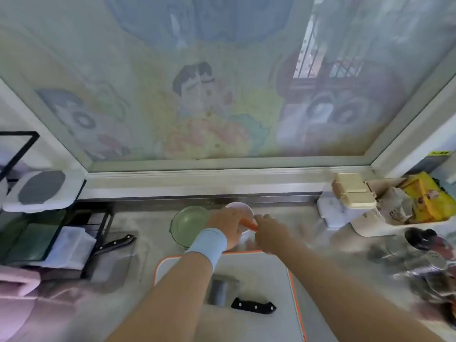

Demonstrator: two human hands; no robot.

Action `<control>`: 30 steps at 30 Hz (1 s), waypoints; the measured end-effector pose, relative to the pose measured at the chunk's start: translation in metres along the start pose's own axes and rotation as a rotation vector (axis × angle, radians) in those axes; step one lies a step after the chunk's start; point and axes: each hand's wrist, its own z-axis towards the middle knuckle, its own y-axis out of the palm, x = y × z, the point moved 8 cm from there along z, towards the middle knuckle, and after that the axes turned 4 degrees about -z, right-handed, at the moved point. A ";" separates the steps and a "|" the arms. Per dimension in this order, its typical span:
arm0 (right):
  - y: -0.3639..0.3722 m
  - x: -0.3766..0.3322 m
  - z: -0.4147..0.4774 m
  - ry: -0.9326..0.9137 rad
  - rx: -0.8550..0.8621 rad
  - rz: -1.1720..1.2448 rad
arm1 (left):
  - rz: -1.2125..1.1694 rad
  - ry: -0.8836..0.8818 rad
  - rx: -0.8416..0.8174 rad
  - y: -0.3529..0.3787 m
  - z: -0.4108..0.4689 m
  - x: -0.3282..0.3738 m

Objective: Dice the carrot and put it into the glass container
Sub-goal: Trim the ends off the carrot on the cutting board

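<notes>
An orange carrot (249,224) lies between my two hands, above a white bowl (240,209) at the back of the counter. My left hand (225,227), with a light blue wristband, grips the carrot's left part. The carrot's right tip sits between the fingers and thumb of my right hand (270,230). A green-tinted glass container (187,224) stands just left of the bowl, partly hidden by my left wrist. Nearer to me is a white cutting board (266,280) with an orange rim, and a cleaver (254,306) with a black handle lies on it.
A second black-handled knife (116,243) lies by the black rack (74,243) at the left. At the right stand a white tray (370,228) with yellow packets, a beige box (352,191) and dark metal items (419,257). A frosted window runs along the back.
</notes>
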 end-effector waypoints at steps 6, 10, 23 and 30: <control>0.016 0.005 0.025 0.016 -0.023 0.037 | -0.066 0.028 -0.005 0.007 0.026 -0.004; 0.001 0.016 0.018 0.015 0.006 0.060 | -0.142 0.063 0.050 -0.005 0.024 0.000; -0.013 -0.034 -0.069 -0.213 0.008 0.471 | 0.097 0.108 -0.104 0.016 -0.059 -0.016; 0.049 -0.045 -0.088 -0.050 0.087 0.328 | 0.041 -0.141 -0.228 0.044 -0.130 -0.093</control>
